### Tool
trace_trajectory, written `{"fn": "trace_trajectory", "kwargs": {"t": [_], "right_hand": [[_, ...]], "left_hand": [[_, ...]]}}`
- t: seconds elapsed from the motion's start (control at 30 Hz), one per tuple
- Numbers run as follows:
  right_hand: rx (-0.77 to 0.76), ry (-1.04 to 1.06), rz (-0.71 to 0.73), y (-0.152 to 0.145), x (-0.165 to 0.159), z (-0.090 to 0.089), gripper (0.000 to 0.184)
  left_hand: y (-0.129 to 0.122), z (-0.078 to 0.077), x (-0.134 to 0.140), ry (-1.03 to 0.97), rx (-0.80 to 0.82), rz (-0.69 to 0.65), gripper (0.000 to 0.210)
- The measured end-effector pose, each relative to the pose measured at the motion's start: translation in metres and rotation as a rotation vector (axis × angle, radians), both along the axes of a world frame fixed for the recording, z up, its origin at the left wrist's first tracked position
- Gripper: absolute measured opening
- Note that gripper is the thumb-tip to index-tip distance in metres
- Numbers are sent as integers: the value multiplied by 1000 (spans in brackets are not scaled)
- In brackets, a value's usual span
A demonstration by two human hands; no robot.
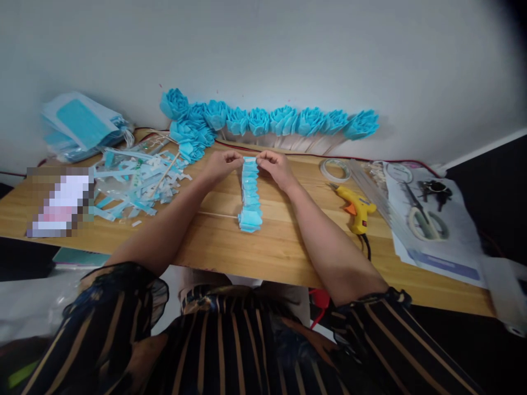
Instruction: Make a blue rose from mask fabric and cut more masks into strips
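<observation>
A pleated strip of light-blue material (pixel 250 189) lies lengthwise on the wooden table (pixel 214 241). Its near end is gathered into a small bundle around a thin stick (pixel 218 214), which points left. My left hand (pixel 224 165) pinches the far left corner of the strip between thumb and fingers. At the far right corner, my right hand (pixel 275 167) pinches it in the same way. Several blue flowers on thin sticks (pixel 284 119) lean in a row against the wall behind my hands.
White and blue scraps (pixel 135 178) cover the left, below a stack of face masks (pixel 82 123). To the right lie a tape roll (pixel 335 170), a yellow glue gun (pixel 357 207), scissors (pixel 424 216) and keys (pixel 435 189) on papers. A pixelated rectangle (pixel 61 202) sits at far left.
</observation>
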State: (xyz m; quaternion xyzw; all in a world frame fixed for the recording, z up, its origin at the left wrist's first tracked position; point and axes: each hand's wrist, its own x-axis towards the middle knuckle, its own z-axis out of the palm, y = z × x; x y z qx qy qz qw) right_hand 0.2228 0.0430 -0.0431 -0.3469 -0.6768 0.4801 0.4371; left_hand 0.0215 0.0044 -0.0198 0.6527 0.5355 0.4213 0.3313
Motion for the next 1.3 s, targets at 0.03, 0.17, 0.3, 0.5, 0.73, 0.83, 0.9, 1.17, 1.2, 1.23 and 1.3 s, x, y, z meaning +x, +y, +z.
{"fn": "trace_trajectory", "kwargs": {"t": [0.03, 0.17, 0.3, 0.5, 0.73, 0.83, 0.9, 1.17, 1.2, 1.23, 1.3], "right_hand": [[-6, -1, 3, 0, 0, 0, 30], [36, 41, -63, -3, -1, 5, 32], [293, -29, -249, -9, -7, 18, 22], [571, -393, -266, -16, -15, 25, 15], [621, -518, -247, -16, -15, 21, 14], [620, -533, -241, -16, -15, 21, 15], [618, -545, -245, -16, -15, 20, 15], [635, -539, -240, -16, -15, 19, 15], [635, -529, -235, -15, -15, 19, 15], [634, -521, -230, -15, -15, 19, 15], [627, -509, -219, -15, -15, 18, 15]], "left_hand": [[1, -1, 0, 7, 4, 3, 18], [4, -6, -1, 2, 7, 29, 18], [6, -8, -1, -4, 1, 59, 17], [5, -5, -2, 14, 16, 65, 16], [2, -1, 0, 16, 20, -4, 20], [5, -5, -1, 5, 44, -44, 20], [8, -8, -2, -10, 61, -71, 20], [9, -12, -1, -53, 105, -98, 18], [9, -12, -1, -58, 107, -97, 18], [9, -12, -1, -60, 110, -97, 18], [10, -12, -1, -56, 118, -97, 19]]}}
